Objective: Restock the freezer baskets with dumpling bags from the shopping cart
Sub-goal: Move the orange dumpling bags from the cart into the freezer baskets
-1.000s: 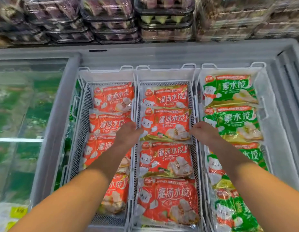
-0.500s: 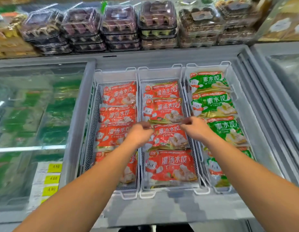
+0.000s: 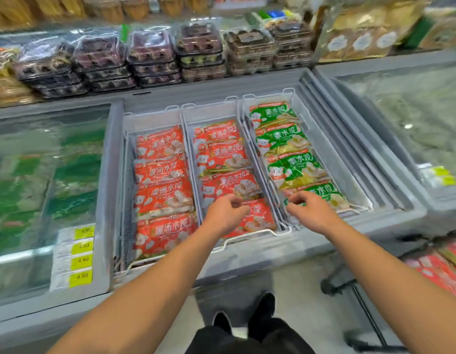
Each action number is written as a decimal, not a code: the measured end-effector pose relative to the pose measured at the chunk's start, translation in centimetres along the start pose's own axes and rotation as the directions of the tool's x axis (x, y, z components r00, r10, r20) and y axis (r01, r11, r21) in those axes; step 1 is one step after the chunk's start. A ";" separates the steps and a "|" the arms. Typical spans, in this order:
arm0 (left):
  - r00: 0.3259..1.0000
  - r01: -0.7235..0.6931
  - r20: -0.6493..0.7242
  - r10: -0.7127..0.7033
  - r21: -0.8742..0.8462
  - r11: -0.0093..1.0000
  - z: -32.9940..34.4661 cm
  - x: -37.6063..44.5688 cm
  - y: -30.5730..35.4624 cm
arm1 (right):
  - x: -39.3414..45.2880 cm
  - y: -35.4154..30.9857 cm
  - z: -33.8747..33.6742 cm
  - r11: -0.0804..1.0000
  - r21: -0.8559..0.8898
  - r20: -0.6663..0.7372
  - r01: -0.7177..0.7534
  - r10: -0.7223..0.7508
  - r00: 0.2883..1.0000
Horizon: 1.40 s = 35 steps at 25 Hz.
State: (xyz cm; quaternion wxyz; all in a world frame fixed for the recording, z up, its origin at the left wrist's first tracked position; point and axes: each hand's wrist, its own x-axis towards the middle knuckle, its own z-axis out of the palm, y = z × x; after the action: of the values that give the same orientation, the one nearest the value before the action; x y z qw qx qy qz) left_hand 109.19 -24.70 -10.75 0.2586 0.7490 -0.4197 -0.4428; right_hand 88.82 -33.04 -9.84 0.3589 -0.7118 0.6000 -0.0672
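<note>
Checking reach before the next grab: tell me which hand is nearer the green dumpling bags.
Right. The right hand hovers over the nearest bag in the green dumpling bags basket; the left hand is over the middle basket's red bags.

Three white wire freezer baskets side by side in the open chest. Left basket (image 3: 155, 118): four red dumpling bags (image 3: 163, 200) lying flat, overlapped front to back, labels up. Mid basket (image 3: 209, 112): four more red bags (image 3: 223, 155), same shingled row, nearest one partly hidden behind a hand. Right basket (image 3: 269, 99): four green dumpling bags (image 3: 294, 167) w/ gold lower edges, flat, overlapped. Shopping cart (image 3: 334, 286) at lower right, red bags inside (image 3: 436, 272), blurry.
</note>
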 end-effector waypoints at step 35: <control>0.774 -0.389 0.632 -0.035 0.519 0.761 61.5 3.4 27.6 | -20.8 55.0 -23.6 0.475 0.574 -0.025 -0.666 0.824 0.566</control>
State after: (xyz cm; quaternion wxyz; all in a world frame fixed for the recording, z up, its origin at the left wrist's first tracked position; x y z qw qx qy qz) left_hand 44.91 -42.73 -20.46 -0.1100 0.5618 -0.6747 -0.4659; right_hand 26.42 -25.61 -18.14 0.4283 -0.2337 0.8576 -0.1626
